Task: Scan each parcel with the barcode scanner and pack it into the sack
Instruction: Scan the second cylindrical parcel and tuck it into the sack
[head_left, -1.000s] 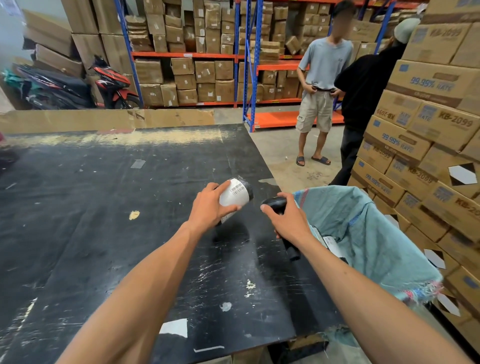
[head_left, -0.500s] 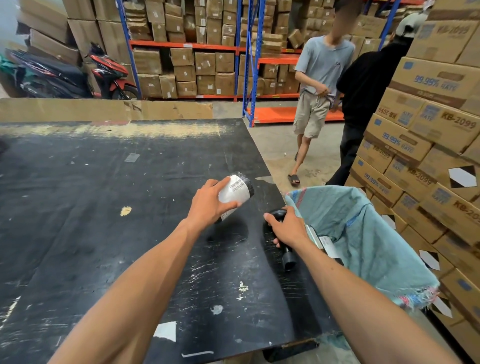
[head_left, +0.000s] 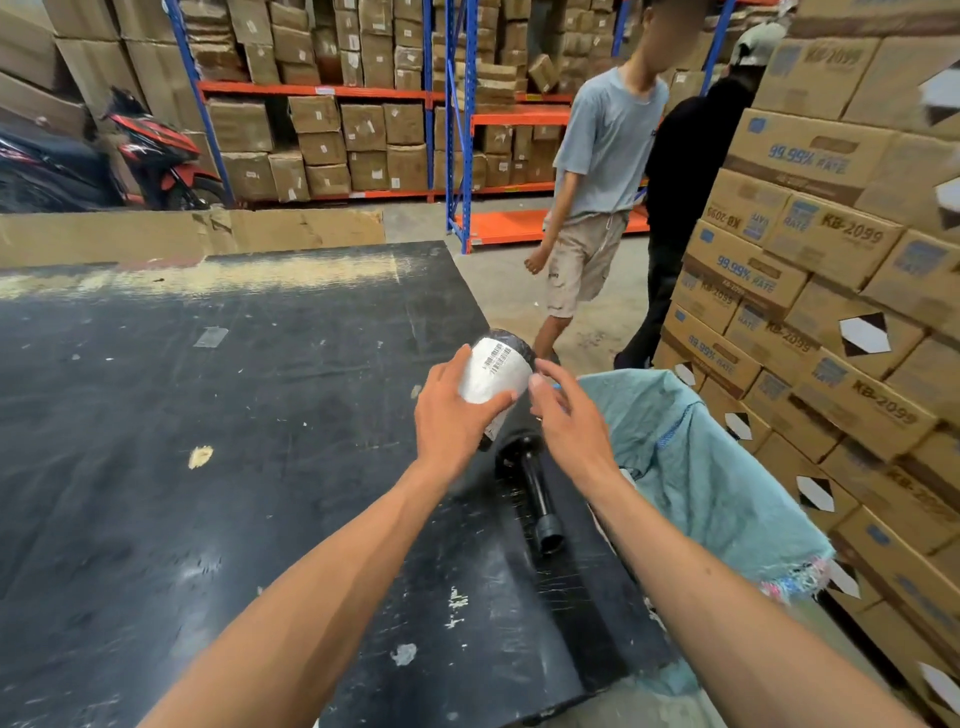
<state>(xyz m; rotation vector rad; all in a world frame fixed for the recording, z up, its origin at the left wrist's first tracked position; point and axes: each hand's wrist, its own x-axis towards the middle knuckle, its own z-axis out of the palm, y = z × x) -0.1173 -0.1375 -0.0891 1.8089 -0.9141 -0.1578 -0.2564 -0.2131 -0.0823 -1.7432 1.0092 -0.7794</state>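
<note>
"KB-2099", "99.99% RATE" on stacked cartons (head_left: 810, 244). Barcode-labelled parcel (head_left: 496, 371) in left hand (head_left: 454, 415) grip; right hand (head_left: 569, 415) unclenched, beside.

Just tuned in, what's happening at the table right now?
A person is packing parcels at a black table. The left hand holds a small parcel, black wrap with a white barcode label facing up. The right hand is open and empty, fingers close beside the parcel. The barcode scanner lies on the table under the hands, near the right edge. The blue-green sack hangs open beside that edge; the parcel is not in it yet.
</note>
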